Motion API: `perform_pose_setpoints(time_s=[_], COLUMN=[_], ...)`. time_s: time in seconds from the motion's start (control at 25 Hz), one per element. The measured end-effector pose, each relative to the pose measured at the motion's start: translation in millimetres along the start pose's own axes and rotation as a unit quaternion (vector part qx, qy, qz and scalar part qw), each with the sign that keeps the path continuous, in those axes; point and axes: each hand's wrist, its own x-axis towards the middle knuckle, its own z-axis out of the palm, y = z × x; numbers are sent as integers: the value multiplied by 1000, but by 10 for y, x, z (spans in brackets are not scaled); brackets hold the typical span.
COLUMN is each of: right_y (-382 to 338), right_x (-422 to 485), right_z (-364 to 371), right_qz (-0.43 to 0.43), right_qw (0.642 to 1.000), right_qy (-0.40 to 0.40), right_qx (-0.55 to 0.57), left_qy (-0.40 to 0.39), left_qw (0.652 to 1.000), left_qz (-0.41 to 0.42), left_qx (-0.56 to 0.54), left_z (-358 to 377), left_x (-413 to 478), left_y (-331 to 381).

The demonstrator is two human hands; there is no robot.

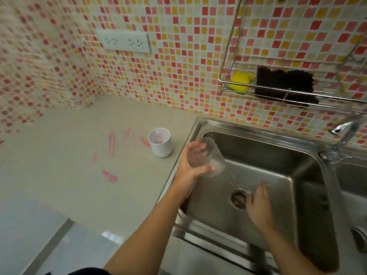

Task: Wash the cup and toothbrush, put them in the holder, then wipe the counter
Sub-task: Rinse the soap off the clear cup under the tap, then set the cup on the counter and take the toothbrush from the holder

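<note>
My left hand (191, 165) grips a clear plastic cup (210, 155), tilted with its mouth toward the lower right, over the left rim of the steel sink (278, 139). My right hand (258, 205) hovers low in the basin beside the drain (239, 198), fingers apart and holding nothing. A white holder (161, 143) stands on the counter left of the sink, with a pink toothbrush (158, 138) inside it. Pink smears (111, 143) mark the beige counter (69, 175) left of the holder.
A faucet (343, 133) rises at the sink's back right. On the tiled wall above hangs a wire rack (224, 82) holding a yellow sponge (241, 80) and a dark cloth (284, 84). A white socket strip (124, 41) sits on the wall.
</note>
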Motion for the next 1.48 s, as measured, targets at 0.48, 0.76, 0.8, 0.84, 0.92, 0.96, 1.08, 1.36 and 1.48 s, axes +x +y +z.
perform_pose_setpoints(time_s=[0.48, 0.76, 0.8, 0.84, 0.92, 0.96, 1.08, 1.36, 1.48], right_y=[-2172, -2608, -2653, -2683, -2711, -2717, -2736, -2680, -2658], right_x=[158, 386, 398, 418, 454, 461, 456, 484, 492], right_z=[1443, 1933, 1946, 1954, 1975, 1987, 2010, 1959, 1934], right_qz=[-50, 17, 21, 23, 27, 32, 37, 33, 32], right_qw=[984, 964, 962, 960, 957, 957, 957, 965, 967], right_qy=[-92, -7, 5, 18, 32, 38, 52, 20, 3], right_qx=[141, 267, 272, 278, 285, 287, 284, 260, 252], left_qy=[254, 167, 158, 150, 139, 136, 130, 106, 167], left_qw=[953, 935, 936, 936, 935, 933, 925, 923, 929], left_qz=[-36, -75, -77, -78, -74, -74, -73, -89, 64], left_qx=[162, 303, 304, 308, 319, 325, 349, 358, 324], left_z=[-2410, -2689, -2687, -2673, -2642, -2632, -2633, -2586, -2481], left_x=[672, 1788, 1920, 2046, 2231, 2301, 2400, 2354, 2154], left_y=[637, 484, 473, 456, 416, 374, 245, 339, 501])
